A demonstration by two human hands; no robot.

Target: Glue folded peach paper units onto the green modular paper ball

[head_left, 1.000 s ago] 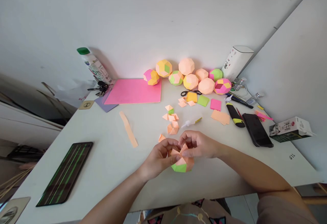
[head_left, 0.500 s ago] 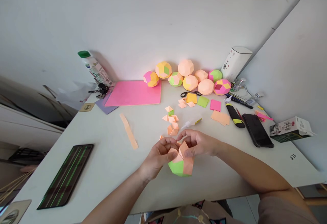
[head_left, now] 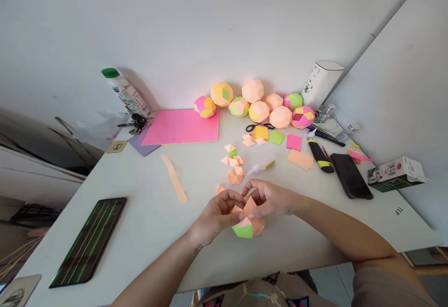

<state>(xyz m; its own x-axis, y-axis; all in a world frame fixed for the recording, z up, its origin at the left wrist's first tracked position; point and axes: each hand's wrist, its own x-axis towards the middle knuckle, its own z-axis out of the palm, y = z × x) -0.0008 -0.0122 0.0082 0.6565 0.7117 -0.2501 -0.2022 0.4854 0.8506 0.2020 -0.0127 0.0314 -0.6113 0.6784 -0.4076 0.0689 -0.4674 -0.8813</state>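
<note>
Between my hands, just above the table's front part, is a partly built folded-paper ball (head_left: 244,230), green below and peach above, with pointed flaps standing up at its top. My left hand (head_left: 224,211) pinches its left side, thumb on a peach facet. From the right, my right hand (head_left: 268,199) grips a raised peach flap between thumb and fingers. The fingertips behind the flaps are partly hidden. Beyond my hands lie several small folded peach paper pieces (head_left: 235,175) and a glue tube (head_left: 261,167) with a white nozzle.
Finished paper balls (head_left: 252,91) sit along the wall. Nearby are a pink board (head_left: 180,127), scissors (head_left: 259,127), sticky-note pads (head_left: 276,137), a utility knife (head_left: 320,156), a phone (head_left: 351,176) and a milk carton (head_left: 397,174). A peach paper strip (head_left: 175,178) and dark tray (head_left: 89,241) lie left.
The paper ball has tilted slightly in my hands, and my fingers have shifted a little on its flaps. The whole view has moved slightly.
</note>
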